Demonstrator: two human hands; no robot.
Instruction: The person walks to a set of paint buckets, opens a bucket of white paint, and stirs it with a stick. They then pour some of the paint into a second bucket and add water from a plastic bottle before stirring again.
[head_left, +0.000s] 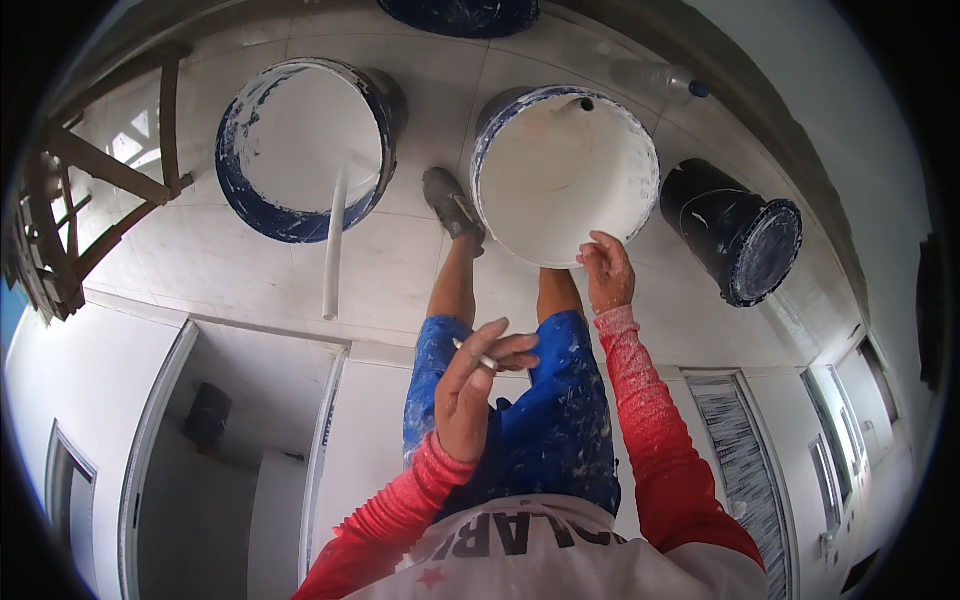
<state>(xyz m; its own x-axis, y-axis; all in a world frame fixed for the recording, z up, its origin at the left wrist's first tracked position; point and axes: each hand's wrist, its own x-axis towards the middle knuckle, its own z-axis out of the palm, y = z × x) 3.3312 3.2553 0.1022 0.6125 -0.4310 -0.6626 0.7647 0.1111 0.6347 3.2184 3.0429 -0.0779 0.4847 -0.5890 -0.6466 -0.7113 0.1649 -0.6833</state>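
With a blue bucket of white paint and its white stirring stick (335, 240) off to my left, my left hand (478, 385) pinches a thin white stick (480, 358) while my right hand (607, 272) grips the rim of the white-paint-filled round bucket (562, 175) at my feet, likely steadying it, so tilting calls for care.

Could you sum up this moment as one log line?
left hand: holds thin white stick | right hand: grips rim of white paint bucket | second bucket: beside, pole inside
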